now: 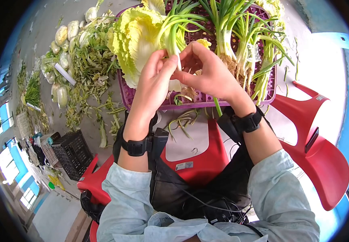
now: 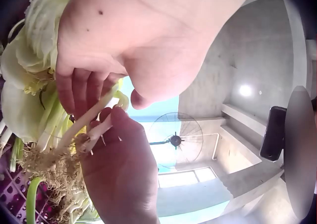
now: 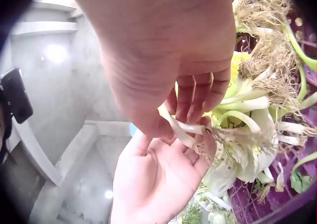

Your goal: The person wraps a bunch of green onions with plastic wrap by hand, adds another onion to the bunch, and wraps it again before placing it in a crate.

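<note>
Pinching a spring onion (image 1: 179, 63), left hand (image 1: 155, 78) and right hand (image 1: 210, 73) reveal its roots (image 3: 203, 152) only in the wrist views.

Head cam now: my L hand (image 1: 155, 78) & R hand (image 1: 211, 73) hide this scallion (image 1: 172, 38) at its root end; onion tops (image 1: 218, 12) cut off above; sticker (image 1: 184, 165) too sm. to read!

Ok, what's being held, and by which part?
Spring onion, pinched by its white stem near the roots, between left hand and right hand fingertips.
</note>
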A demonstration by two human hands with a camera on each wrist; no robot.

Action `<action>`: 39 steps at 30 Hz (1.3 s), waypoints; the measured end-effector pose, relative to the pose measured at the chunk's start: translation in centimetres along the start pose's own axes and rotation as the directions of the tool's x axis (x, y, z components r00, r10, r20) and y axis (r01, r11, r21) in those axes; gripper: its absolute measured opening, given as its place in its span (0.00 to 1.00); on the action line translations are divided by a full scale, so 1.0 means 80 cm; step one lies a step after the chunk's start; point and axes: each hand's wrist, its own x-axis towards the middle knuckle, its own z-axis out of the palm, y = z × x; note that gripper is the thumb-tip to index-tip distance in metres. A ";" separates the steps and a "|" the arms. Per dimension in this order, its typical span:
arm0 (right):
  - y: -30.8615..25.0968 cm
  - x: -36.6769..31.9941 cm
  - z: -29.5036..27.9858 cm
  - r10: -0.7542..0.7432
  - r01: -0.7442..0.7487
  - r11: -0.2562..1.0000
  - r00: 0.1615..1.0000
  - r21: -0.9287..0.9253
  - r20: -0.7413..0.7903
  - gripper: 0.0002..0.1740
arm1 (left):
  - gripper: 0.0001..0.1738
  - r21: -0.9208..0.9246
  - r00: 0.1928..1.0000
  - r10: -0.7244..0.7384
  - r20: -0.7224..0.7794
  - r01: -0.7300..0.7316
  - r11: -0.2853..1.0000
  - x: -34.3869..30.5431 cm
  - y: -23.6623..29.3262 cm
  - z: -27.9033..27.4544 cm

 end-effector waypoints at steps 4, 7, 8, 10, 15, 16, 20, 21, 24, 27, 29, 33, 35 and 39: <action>0.004 0.001 0.000 0.034 -0.034 0.993 0.999 -0.113 -0.006 0.19 | 0.20 0.202 0.999 0.036 -0.011 -0.033 0.979 0.007 -0.014 -0.009; 0.007 0.001 -0.005 0.087 -0.095 0.976 0.995 -0.198 -0.050 0.20 | 0.18 0.239 0.999 0.036 -0.033 -0.027 0.971 0.009 -0.017 -0.010; 0.011 0.001 -0.005 0.090 -0.103 0.974 0.993 -0.204 -0.072 0.21 | 0.17 0.242 0.998 0.037 -0.042 -0.025 0.970 0.010 -0.017 -0.010; 0.016 0.002 -0.006 0.091 -0.113 0.976 0.989 -0.187 -0.119 0.22 | 0.17 0.328 0.995 0.088 -0.040 -0.070 0.942 0.011 -0.023 -0.013; 0.018 0.005 -0.006 0.104 -0.150 0.972 0.964 -0.178 -0.247 0.28 | 0.16 0.763 0.926 0.375 -0.050 -0.207 0.613 0.006 -0.021 -0.017; 0.019 0.004 -0.006 0.115 -0.160 0.972 0.963 -0.174 -0.242 0.28 | 0.17 0.823 0.887 0.461 -0.033 -0.238 0.516 0.008 -0.028 -0.020; 0.034 0.006 -0.005 0.025 -0.089 0.961 0.970 -0.260 -0.242 0.29 | 0.18 0.885 0.816 0.578 -0.013 -0.260 0.387 0.013 -0.030 -0.020; 0.034 0.007 -0.003 -0.032 -0.046 0.951 0.969 -0.307 -0.243 0.29 | 0.16 0.802 0.866 0.498 -0.036 -0.273 0.532 0.014 -0.030 -0.020; 0.029 0.003 -0.004 -0.035 -0.064 0.921 0.969 -0.384 -0.246 0.27 | 0.12 0.546 0.951 0.308 -0.043 -0.236 0.804 0.017 -0.026 -0.018; 0.025 0.002 0.000 -0.133 0.008 0.904 0.955 -0.427 -0.263 0.24 | 0.09 0.485 0.949 0.309 -0.062 -0.241 0.840 0.013 -0.020 -0.014; 0.019 0.003 0.000 -0.196 0.052 0.885 0.943 -0.463 -0.269 0.23 | 0.09 0.499 0.924 0.374 -0.081 -0.287 0.818 0.011 -0.015 -0.014; 0.015 0.001 0.000 -0.296 0.177 0.847 0.940 -0.502 -0.167 0.23 | 0.19 0.217 0.908 0.408 -0.098 -0.380 0.899 0.003 -0.004 -0.012; 0.017 -0.001 0.005 -0.300 0.197 0.846 0.944 -0.495 -0.138 0.25 | 0.19 0.156 0.879 0.473 -0.065 -0.459 0.875 -0.002 0.009 -0.009; 0.017 -0.004 0.012 -0.260 0.141 0.820 0.955 -0.555 -0.141 0.26 | 0.18 0.158 0.822 0.566 -0.064 -0.552 0.819 -0.002 0.011 -0.013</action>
